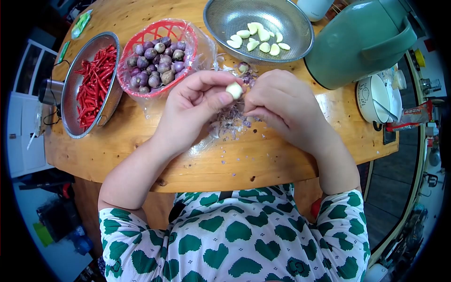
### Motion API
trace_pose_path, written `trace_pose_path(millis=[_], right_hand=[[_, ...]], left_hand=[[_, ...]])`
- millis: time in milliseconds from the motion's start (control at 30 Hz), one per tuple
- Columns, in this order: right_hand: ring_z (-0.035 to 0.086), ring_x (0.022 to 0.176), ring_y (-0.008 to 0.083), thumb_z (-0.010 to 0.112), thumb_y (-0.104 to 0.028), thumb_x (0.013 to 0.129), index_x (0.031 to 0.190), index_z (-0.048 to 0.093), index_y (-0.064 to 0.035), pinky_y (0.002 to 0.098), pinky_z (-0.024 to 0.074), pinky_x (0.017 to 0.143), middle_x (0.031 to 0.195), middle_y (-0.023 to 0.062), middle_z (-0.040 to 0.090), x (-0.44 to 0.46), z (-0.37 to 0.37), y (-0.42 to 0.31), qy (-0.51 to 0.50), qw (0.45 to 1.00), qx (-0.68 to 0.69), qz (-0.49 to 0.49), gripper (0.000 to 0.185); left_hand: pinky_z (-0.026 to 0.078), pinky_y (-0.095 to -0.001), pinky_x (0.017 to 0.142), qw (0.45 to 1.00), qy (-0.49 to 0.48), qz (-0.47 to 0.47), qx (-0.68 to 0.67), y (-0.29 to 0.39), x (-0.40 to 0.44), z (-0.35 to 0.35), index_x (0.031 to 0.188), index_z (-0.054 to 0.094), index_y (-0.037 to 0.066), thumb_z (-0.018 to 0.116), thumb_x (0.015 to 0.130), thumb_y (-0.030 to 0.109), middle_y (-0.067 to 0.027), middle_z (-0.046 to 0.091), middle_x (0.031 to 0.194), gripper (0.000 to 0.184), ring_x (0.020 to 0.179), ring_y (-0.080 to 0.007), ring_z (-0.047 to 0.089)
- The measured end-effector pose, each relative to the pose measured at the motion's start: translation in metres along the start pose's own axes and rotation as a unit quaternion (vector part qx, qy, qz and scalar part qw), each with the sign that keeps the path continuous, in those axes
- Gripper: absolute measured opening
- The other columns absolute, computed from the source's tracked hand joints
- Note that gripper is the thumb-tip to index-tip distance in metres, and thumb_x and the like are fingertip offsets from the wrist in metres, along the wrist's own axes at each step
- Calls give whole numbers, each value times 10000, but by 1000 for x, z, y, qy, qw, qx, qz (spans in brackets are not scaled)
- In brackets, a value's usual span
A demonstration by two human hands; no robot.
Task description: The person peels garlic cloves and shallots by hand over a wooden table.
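Clove (234,90) at centre is creamy white; peeled cloves (264,35) are pale yellow-white, colander (228,18) silver-grey with a fine dot pattern. Bulbs (165,62) are purple with tan-brown patches; basket (136,93) is red, lattice pattern. Skin scraps (246,123) show purple and whitish. Chillies (96,87) bright red. Table (197,167) honey-orange, dark knots. Jug (350,56) muted green. Shirt (235,231) white, green hearts

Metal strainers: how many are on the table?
2. One strainer is at the left, with red chilies; the other strainer is at the top middle, with pale cloves. The table is cut off, so more may be hidden.
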State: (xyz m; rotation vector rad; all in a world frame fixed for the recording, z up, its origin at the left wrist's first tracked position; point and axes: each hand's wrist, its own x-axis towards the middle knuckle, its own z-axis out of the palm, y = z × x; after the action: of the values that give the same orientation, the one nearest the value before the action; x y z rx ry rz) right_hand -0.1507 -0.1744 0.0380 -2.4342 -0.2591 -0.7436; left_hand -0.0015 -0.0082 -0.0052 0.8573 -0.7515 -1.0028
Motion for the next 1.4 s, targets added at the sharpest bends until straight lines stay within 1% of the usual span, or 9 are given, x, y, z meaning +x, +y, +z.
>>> trace_pose_path(millis=[67, 167, 267, 367, 767, 867, 1067, 1267, 1400], right_hand=[[652, 887, 268, 783, -86, 761, 873, 664, -80, 370, 530, 772, 906, 64, 671, 0, 0, -3, 1, 1000, 3, 3, 164], [666, 860, 258, 783, -79, 763, 911, 695, -82, 361, 539, 757, 899, 60, 683, 2, -2, 2, 56, 998, 17, -8, 172], [681, 817, 247, 779, -61, 766, 964, 726, -86, 347, 550, 729, 888, 56, 696, -3, 0, 7, 85, 996, 6, -21, 207], [688, 783, 234, 784, -42, 754, 1000, 741, -90, 336, 557, 703, 879, 51, 704, -4, -2, 7, 98, 993, -53, -44, 254], [676, 779, 215, 792, -46, 708, 904, 707, -97, 339, 537, 696, 850, 27, 681, -6, 5, 4, 111, 989, -86, -56, 219], [659, 776, 200, 796, -64, 684, 850, 672, -118, 333, 518, 694, 831, 7, 652, -8, 9, 0, 111, 981, -150, -60, 214], [637, 784, 194, 797, -97, 647, 820, 634, -135, 342, 499, 697, 826, -15, 613, -9, 12, 0, 72, 984, -127, -104, 240], [647, 783, 208, 831, -132, 698, 803, 661, -126, 352, 508, 723, 810, -2, 634, -6, 7, -3, 48, 993, -105, -31, 201], [664, 799, 229, 836, -137, 729, 829, 688, -106, 349, 527, 722, 827, 21, 671, -6, 8, 1, 98, 994, -51, 19, 181]], left_hand=[[501, -367, 1019, 996, 21, -44, -78, 2, 1, -1, 1200, 613, 50, 646, 966, 45, -106, 642, 1243, 237, 1180, -193, 605], [506, -354, 1015, 997, 18, -47, -64, 3, 0, 2, 1227, 609, 60, 664, 962, 71, -89, 649, 1237, 270, 1172, -183, 613], [521, -296, 989, 998, 27, -53, -31, 4, -3, 6, 1260, 600, 2, 642, 952, -27, -89, 665, 1217, 312, 1108, -146, 644], [523, -297, 992, 1000, 6, -12, -13, 0, -4, 5, 1264, 595, -7, 646, 943, -43, -89, 665, 1207, 327, 1105, -148, 645], [523, -277, 984, 999, 7, -5, -32, -5, -5, 6, 1236, 583, -13, 653, 927, -72, -89, 661, 1159, 322, 1085, -139, 643], [504, -309, 988, 999, 14, -36, -16, -5, -6, 7, 1246, 566, 38, 697, 931, 31, -82, 657, 1204, 341, 1111, -156, 633], [524, -320, 1012, 992, 74, -75, -63, -6, -5, 2, 1299, 544, 49, 626, 987, 65, -85, 647, 1234, 323, 1161, -179, 629], [524, -327, 1026, 990, 63, -73, -105, 1, -2, 9, 1365, 525, 49, 587, 1006, 63, -106, 617, 1301, 365, 1197, -202, 621], [499, -327, 1049, 994, 24, -65, -84, -1, -2, 8, 1367, 530, 40, 588, 1006, 59, -106, 613, 1323, 366, 1213, -188, 607]])
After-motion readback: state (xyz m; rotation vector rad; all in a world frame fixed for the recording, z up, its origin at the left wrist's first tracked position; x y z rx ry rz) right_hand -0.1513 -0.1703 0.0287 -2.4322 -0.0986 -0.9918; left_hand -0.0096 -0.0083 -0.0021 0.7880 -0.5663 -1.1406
